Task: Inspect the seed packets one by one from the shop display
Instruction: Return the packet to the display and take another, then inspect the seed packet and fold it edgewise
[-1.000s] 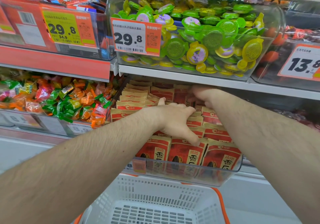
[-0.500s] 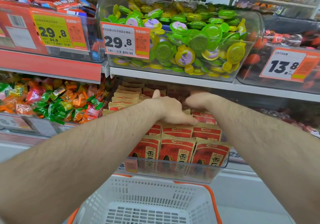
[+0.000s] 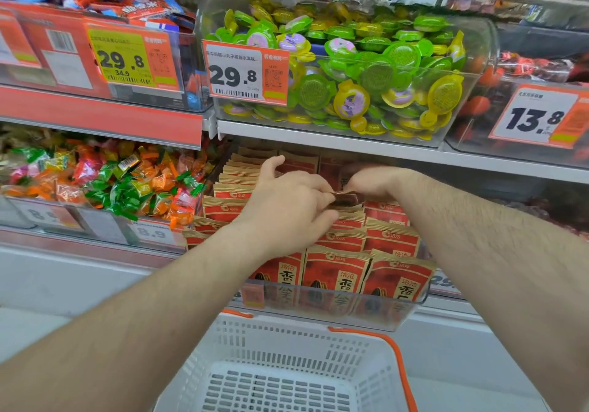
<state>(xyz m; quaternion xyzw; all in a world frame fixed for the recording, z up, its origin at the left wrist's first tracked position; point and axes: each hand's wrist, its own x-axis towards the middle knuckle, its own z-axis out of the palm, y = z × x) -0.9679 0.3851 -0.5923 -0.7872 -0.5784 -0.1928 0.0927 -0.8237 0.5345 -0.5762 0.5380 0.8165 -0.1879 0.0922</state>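
Observation:
Rows of red and tan seed packets stand in a clear bin on the lower shelf. Both hands reach into the bin over the middle rows. My left hand and my right hand meet on one dark red packet, each pinching an end of it just above the rows. The packet lies nearly flat and is mostly hidden by the fingers.
A white basket with orange handles sits below the bin. A bin of wrapped candies is to the left. Above is a clear bin of green and yellow jelly cups with a 29.8 price tag.
Both hands have lifted from pressing among the rows and now hold one packet between them. The camera has shifted slightly.

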